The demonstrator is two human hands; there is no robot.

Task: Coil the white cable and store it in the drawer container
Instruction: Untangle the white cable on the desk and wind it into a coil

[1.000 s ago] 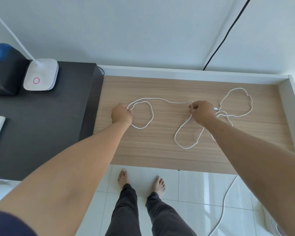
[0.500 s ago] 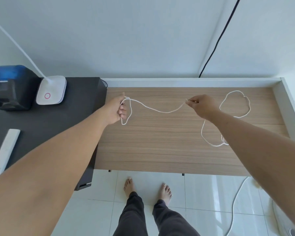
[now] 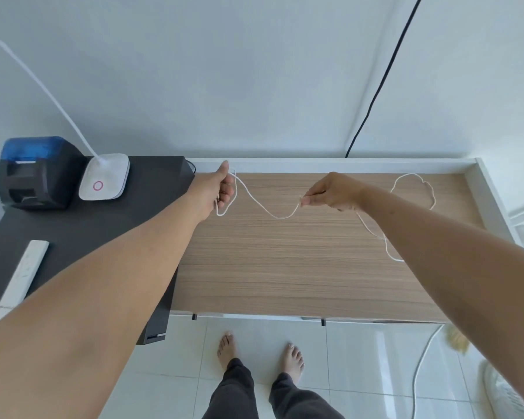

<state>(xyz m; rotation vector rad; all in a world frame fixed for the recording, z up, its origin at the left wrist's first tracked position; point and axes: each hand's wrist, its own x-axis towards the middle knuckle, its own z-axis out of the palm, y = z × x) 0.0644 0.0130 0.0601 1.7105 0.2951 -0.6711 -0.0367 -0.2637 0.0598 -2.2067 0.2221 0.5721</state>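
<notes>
The thin white cable (image 3: pixel 263 209) sags in a shallow arc between my two hands above the wooden tabletop (image 3: pixel 285 267). My left hand (image 3: pixel 217 189) is raised near the table's back left corner, closed around a small loop of the cable. My right hand (image 3: pixel 330 192) pinches the cable at mid-table. The rest of the cable lies loose on the table at the right, one loop near the back right corner, partly hidden behind my right forearm. No drawer container is in view.
A black desk (image 3: pixel 88 237) adjoins on the left with a black-and-blue printer (image 3: pixel 34 173), a white lamp base (image 3: pixel 105 176) and a white remote (image 3: pixel 22 276). A black wire (image 3: pixel 375 95) runs down the wall. Another white cord (image 3: pixel 421 364) lies on the tiled floor by my feet.
Both hands have lifted off the table with the cable. The left hand now holds a gathered loop, and the loose loops have been drawn toward the right side. The right hand moved slightly toward the left.
</notes>
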